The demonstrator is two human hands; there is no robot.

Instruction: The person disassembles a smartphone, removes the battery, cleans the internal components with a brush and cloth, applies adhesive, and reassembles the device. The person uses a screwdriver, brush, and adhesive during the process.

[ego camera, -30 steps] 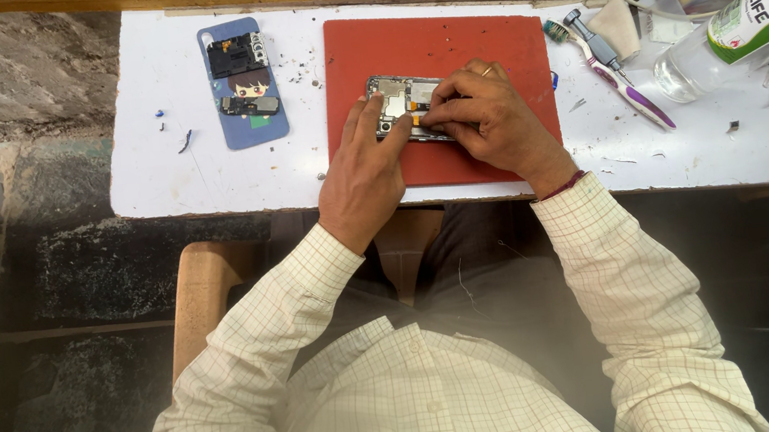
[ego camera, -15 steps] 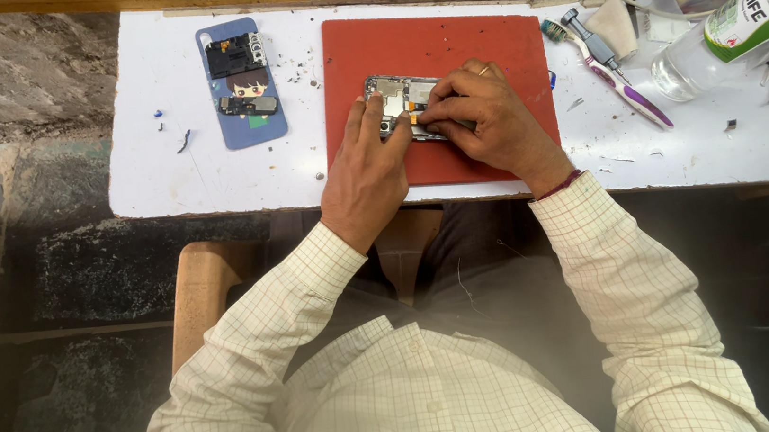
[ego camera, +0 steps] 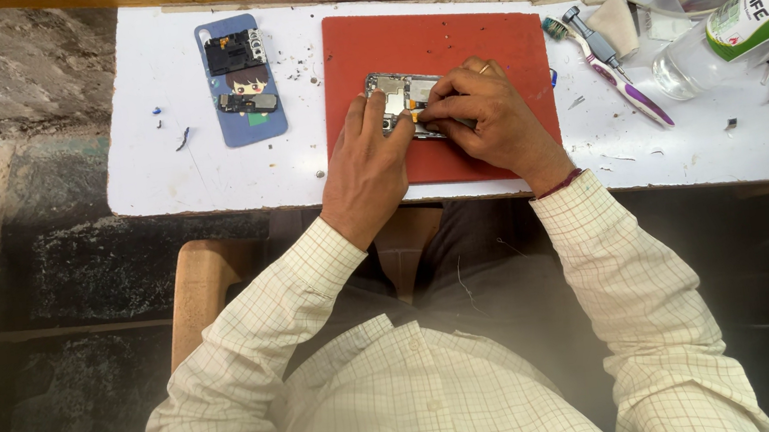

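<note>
One opened phone [ego camera: 396, 100] lies on one red mat [ego camera: 433, 39] at the middle of the white desk [ego camera: 161, 173], toward its near edge. The left hand [ego camera: 369, 156] presses flat on the phone's left end, fingers spread. The right hand [ego camera: 479, 120] is pinched together over its right half; whether it holds a tool cannot be made out. One blue phone cover [ego camera: 242, 80] carrying two dark parts lies left of the mat, one toothbrush [ego camera: 612, 73] and one clear bottle [ego camera: 736, 27] right. Since the earlier pictures, both hands have barely shifted. The hands hide most of the phone.
</note>
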